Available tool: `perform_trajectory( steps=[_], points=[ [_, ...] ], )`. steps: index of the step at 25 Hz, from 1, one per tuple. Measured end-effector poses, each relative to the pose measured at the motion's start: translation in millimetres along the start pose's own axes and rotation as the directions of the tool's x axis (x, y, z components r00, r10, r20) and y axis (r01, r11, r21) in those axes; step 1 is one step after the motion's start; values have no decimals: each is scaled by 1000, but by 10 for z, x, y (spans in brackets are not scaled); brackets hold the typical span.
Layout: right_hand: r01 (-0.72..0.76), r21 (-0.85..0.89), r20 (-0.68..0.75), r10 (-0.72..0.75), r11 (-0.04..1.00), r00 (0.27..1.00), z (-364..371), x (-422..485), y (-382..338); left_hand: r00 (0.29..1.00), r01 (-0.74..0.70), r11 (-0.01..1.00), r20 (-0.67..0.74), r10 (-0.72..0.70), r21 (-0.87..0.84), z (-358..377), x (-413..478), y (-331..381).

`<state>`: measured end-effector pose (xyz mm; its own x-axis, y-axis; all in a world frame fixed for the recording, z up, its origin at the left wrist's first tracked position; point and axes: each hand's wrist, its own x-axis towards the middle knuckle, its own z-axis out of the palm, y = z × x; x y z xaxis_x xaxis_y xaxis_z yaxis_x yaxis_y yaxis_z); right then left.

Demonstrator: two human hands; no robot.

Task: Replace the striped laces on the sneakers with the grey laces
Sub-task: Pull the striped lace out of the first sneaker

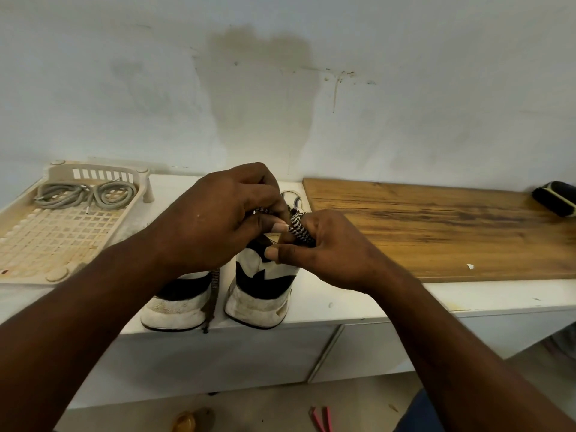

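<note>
Your left grip (215, 219) and right grip (330, 251) are both pinching the striped lace (300, 230) directly above the right sneaker (258, 294). The grey laces (84, 194) are lying far left of it, nearer your left grip

Your left hand (215, 219): bare. Small speck (198, 216) on its back, behind the knuckles. Left thumbnail (280, 227) broad, cut straight across. Left forearm (93, 300) uncovered to the frame edge. Your right hand (327, 251): bare; right thumbnail (271, 252) rounded. Right forearm (436, 332) uncovered. Well back from the right fingers, under the forearm: patch of blue cloth (419, 413), garment unclear.
</note>
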<state>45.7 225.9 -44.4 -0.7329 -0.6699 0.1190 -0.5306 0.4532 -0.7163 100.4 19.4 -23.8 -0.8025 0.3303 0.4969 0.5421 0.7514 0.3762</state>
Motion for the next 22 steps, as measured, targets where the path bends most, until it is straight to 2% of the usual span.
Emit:
perform_trajectory(
  steps=[3, 5, 7, 10, 16, 20, 22],
  points=[
    [8, 6, 21, -8, 1000, 1000, 55, -3, -24, 998, -60, 998, -23, 60, -25, -7, 20, 31],
    [35, 48, 59, -37, 998, 998, 77, -16, -61, 1000, 5, 995, -26, -8, -96, -6, 27, 8],
    [69, 173, 87, -85, 982, 993, 79, -37, -82, 990, 128, 966, -30, -138, -226, -7, 24, -8],
    [97, 400, 115, -155, 911, 981, 93, -58, -90, 962, 262, 845, 55, -268, -466, -34, 28, 18],
    [136, 640, 210, -342, 756, 916, 135, -92, -172, 915, 402, 537, 294, -278, -742, -16, -25, -5],
    [116, 781, 191, -412, 613, 891, 108, -107, -233, 913, 390, 373, 301, -274, -842, 108, -22, -3],
    [50, 877, 198, -455, 477, 868, 116, -111, -250, 919, 370, 332, 288, -270, -868, 90, -20, -34]
  ],
)
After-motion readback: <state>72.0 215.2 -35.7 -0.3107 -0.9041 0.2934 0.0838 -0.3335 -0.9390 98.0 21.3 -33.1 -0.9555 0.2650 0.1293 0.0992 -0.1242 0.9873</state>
